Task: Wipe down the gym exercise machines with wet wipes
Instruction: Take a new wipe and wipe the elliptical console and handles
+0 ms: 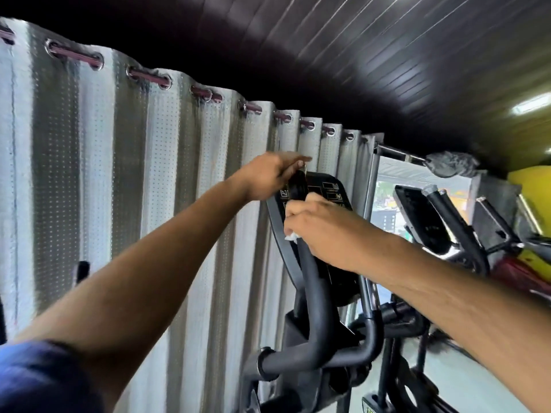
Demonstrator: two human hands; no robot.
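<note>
- A pleated silver curtain (119,180) on metal eyelets hangs close behind the exercise machine (316,293), filling the left side and leaving little room behind the console (331,192).
- To the right, 1 more machine (432,222) with dark handles stands near, and past it a bright opening (387,201) shows.
- A dark slatted ceiling (387,55) hangs low above.
- The left hand (268,177) is at the console's top left corner, fingers curled round a dark object (298,186) there; what it is cannot be told.
- The right hand (322,231) is closed round the upper end of the curved black handlebar (316,308), just below the console.
- The white wet wipe (292,236) is bunched inside that grip, only a corner showing below the fingers.
- The handlebar bends down to a joint near the bottom edge.
</note>
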